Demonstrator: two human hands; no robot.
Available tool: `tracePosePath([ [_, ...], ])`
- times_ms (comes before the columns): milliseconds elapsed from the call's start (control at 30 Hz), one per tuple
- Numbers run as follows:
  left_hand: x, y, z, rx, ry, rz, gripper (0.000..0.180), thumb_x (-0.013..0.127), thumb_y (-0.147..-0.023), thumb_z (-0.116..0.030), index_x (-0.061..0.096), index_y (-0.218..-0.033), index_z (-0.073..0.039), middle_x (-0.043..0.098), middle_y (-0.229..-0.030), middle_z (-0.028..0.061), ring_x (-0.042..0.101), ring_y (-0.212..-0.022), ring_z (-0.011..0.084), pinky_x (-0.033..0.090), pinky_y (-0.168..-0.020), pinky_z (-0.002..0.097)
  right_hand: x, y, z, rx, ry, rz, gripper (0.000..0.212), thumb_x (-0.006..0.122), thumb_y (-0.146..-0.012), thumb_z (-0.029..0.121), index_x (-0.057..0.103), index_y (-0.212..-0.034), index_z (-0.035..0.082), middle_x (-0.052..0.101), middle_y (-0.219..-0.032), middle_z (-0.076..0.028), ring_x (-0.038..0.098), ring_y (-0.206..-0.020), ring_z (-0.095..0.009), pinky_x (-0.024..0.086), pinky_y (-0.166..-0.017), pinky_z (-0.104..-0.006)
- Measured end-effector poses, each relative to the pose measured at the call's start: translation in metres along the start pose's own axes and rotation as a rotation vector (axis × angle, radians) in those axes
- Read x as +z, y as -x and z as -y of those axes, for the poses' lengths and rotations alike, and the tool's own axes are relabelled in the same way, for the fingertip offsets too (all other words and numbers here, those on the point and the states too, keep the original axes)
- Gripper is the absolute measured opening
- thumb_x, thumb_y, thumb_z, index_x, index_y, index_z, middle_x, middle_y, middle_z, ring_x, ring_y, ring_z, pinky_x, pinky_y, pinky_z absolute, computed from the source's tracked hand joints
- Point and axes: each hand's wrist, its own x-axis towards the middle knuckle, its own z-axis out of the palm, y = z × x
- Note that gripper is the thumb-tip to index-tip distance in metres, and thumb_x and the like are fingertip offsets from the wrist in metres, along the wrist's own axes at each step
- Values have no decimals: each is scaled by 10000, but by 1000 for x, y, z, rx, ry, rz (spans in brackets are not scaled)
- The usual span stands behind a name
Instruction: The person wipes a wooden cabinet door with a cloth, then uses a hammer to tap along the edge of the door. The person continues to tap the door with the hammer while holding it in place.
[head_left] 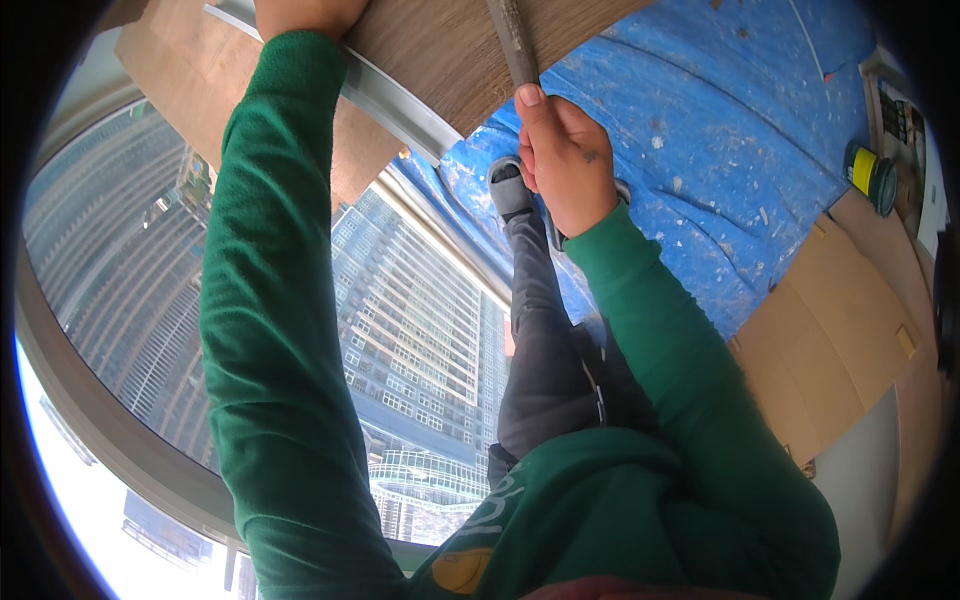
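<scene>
My right hand (pixel 570 165) is closed around the lower end of a worn grey-brown stick-like handle (pixel 513 42), with the thumb laid along it. The handle runs up out of the picture, so its far end is hidden. Behind it lies a brown wood-grain board (pixel 430 50). At the top left, my left hand (pixel 310 14) is cut off by the picture's edge and its fingers are hidden. It is at the board, over a pale metal strip (pixel 400 112) that runs along the board's edge.
A tan wooden panel (pixel 190 65) lies left of the strip, beside a large window (pixel 420 300) with tall buildings outside. A stained blue tarp (pixel 690 130) covers the floor under my grey sandal (pixel 510 190). Cardboard (pixel 840 330) and a dark green-and-yellow can (pixel 870 178) are at the right.
</scene>
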Motion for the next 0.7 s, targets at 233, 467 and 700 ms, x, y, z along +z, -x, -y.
tracePosePath([
  [233, 3, -2, -3, 42, 43, -22, 587, 513, -1033, -420, 545, -1466, -26, 487, -1571, 168, 389, -1483, 357, 263, -1247, 440, -20, 41, -54, -54, 177, 5, 474, 633, -1055, 389, 587, -773, 11, 432, -609, -17, 378, -605, -96, 366, -541, -316],
  [467, -1, -3, -1, 11, 41, -7, 572, 531, -1030, -398, 545, -1466, -27, 493, -1563, 178, 403, -1474, 357, 278, -1240, 443, -15, -3, 0, -31, 85, -24, 512, 619, -1055, 431, 590, -773, 5, 450, -603, -26, 383, -583, -107, 367, -529, -328],
  [700, 0, -3, -4, 23, 77, 5, 565, 528, -1033, -390, 542, -1470, -33, 494, -1561, 180, 410, -1466, 365, 280, -1240, 445, -32, 49, -63, -41, 224, 34, 479, 619, -1058, 410, 625, -809, 1, 448, -581, -40, 389, -572, -111, 367, -525, -341],
])
